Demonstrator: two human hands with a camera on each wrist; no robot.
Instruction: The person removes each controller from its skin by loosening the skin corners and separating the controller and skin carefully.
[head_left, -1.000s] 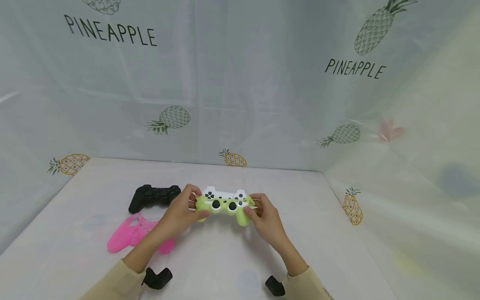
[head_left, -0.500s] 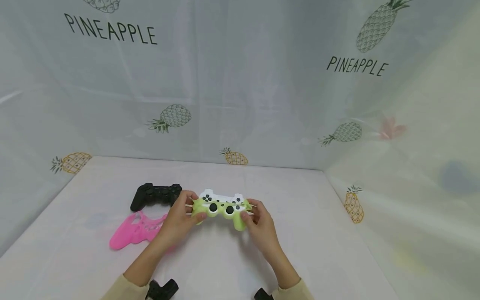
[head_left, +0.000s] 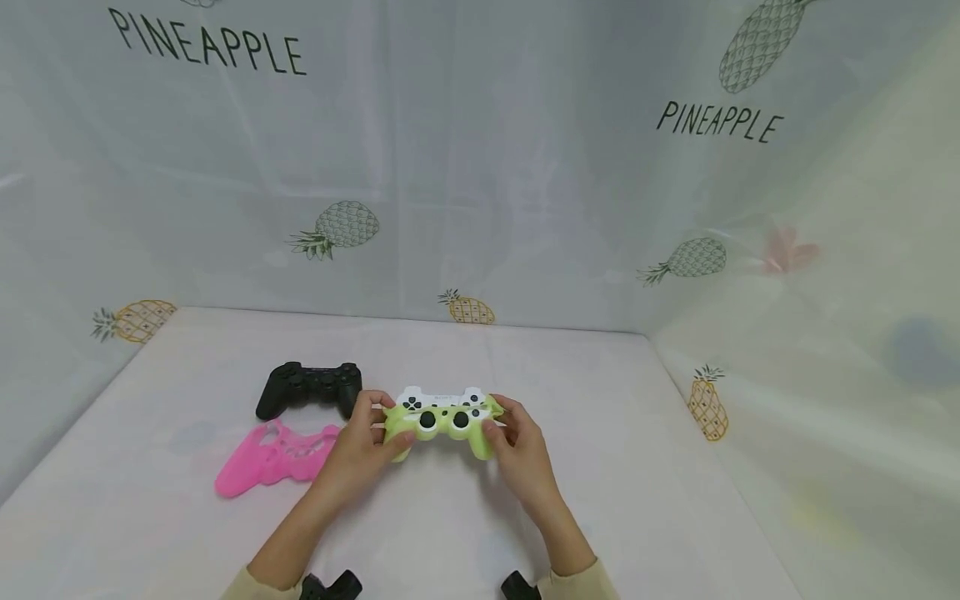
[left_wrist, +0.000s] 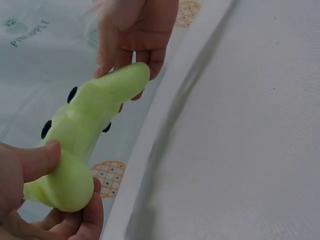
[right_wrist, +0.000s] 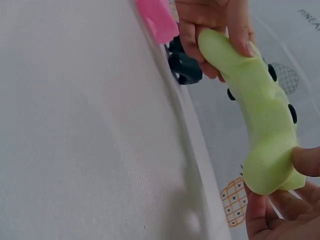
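Both hands hold a white game controller (head_left: 444, 400) in a lime-green soft cover (head_left: 481, 443) between them, raised over the table. White plastic with the direction buttons shows above the cover's upper edge, and two black thumbsticks poke through it. My left hand (head_left: 358, 446) pinches the left grip, thumb on the front and fingers behind. On the other grip, my right hand (head_left: 527, 457) has its thumb in front and fingers curled behind. In the left wrist view, the green underside of the cover (left_wrist: 80, 122) is smooth over both grips. The fingers partly hide both ends.
Left of the hands, a black game controller (head_left: 309, 388) lies on the white table (head_left: 637, 492). Nearer, a pink controller cover (head_left: 276, 460) lies flat, partly behind the left forearm. A patterned sheet with pineapples (head_left: 480, 167) hangs behind the table.
Both hands have drawn the green-covered controller a little toward the body and slightly left, keeping their grip. The head view has tilted slightly downward.
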